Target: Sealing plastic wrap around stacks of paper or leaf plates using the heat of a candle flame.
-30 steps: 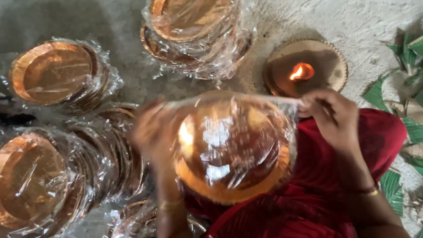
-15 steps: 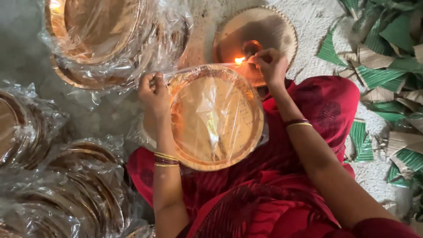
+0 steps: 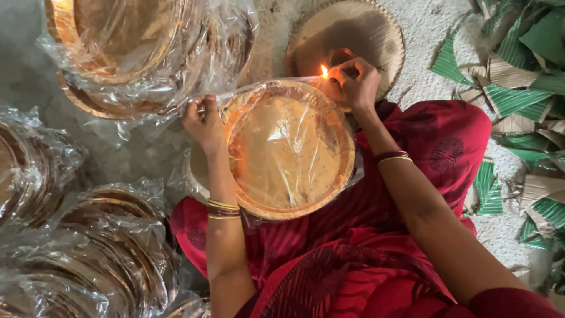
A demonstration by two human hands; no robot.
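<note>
I hold a stack of golden paper plates in a clear plastic bag (image 3: pixel 288 147) over my lap, which is covered in red cloth. My left hand (image 3: pixel 203 121) pinches the bag's open edge at its upper left. My right hand (image 3: pixel 353 79) pinches the same edge at the upper right, right beside a small flame (image 3: pixel 323 70). The flame burns on a small lamp (image 3: pixel 341 56) that sits on a round woven plate (image 3: pixel 376 35) on the floor beyond the bag.
Several bagged stacks of golden plates lie around: a big one (image 3: pixel 135 53) at top left, others (image 3: pixel 35 165) (image 3: pixel 112 247) at the left and lower left. Green and brown paper scraps (image 3: pixel 518 70) litter the floor on the right.
The bagged plates came down from in front of the camera to my lap. My right hand carried the bag's edge up to the flame, and my left hand shifted along the edge.
</note>
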